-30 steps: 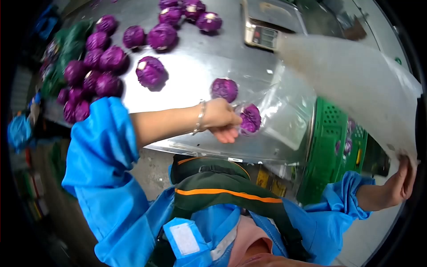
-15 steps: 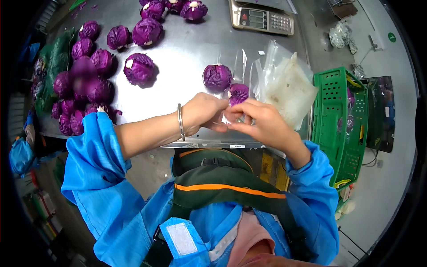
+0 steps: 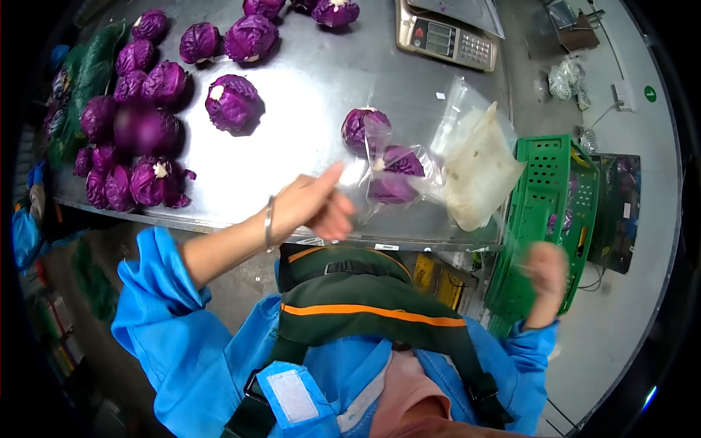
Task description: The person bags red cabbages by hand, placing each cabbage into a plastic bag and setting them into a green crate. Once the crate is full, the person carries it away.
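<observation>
My left hand (image 3: 319, 207) is over the front edge of the metal table, thumb and fingers apart, with nothing in it. Just right of it a purple cabbage (image 3: 401, 162) lies in a clear plastic bag (image 3: 431, 175). Another purple cabbage (image 3: 364, 130) sits directly behind, close against the bag. Far to the right, my right hand (image 3: 546, 269) is in front of the green crate (image 3: 542, 164). Motion smears its fingers, so whether it holds anything cannot be made out.
Many purple cabbages (image 3: 164, 84) cover the table's left side, beside green netting (image 3: 91, 102). A scale (image 3: 445, 40) stands at the back right. A cloudy plastic sheet or bag (image 3: 478, 168) lies on the metal table (image 3: 307, 95) near the crate.
Both hands have come away from the small cabbage and its plastic. My right hand has swung right toward the crate; my left has drawn back slightly left. The bagged cabbage now lies untouched.
</observation>
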{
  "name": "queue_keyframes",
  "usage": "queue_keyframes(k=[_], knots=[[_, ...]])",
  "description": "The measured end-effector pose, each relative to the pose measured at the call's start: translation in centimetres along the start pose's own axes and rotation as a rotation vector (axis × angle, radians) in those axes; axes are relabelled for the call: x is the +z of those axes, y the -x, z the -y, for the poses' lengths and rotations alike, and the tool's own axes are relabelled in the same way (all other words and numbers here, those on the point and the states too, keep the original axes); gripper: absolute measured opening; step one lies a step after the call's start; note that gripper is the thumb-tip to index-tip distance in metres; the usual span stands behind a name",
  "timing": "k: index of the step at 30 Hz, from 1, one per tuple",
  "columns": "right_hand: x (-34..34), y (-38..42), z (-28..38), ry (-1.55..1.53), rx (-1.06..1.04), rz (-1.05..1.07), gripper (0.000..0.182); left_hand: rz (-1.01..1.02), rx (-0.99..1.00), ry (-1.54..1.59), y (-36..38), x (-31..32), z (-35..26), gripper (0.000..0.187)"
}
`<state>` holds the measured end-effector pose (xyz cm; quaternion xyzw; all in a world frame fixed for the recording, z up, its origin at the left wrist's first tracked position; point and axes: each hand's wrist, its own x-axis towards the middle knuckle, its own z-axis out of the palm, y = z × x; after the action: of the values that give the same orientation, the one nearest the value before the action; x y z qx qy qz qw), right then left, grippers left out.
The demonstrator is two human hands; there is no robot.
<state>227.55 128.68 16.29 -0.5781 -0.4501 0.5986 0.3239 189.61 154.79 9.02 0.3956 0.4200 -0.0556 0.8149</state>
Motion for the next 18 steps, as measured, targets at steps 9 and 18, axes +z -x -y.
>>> queue_keyframes(k=[9, 18], knots=[[-1.9, -21.2, -6.7, -0.060, -0.208, -0.460, 0.048, -0.930, 0.999, -0.413, -9.7, 7.2, 5.6, 0.062], [1.9, -28.2, -5.9, 0.136, -0.245, -0.120, 0.035, -0.836, 1.156, -0.087, -11.6, 10.9, 5.5, 0.020]])
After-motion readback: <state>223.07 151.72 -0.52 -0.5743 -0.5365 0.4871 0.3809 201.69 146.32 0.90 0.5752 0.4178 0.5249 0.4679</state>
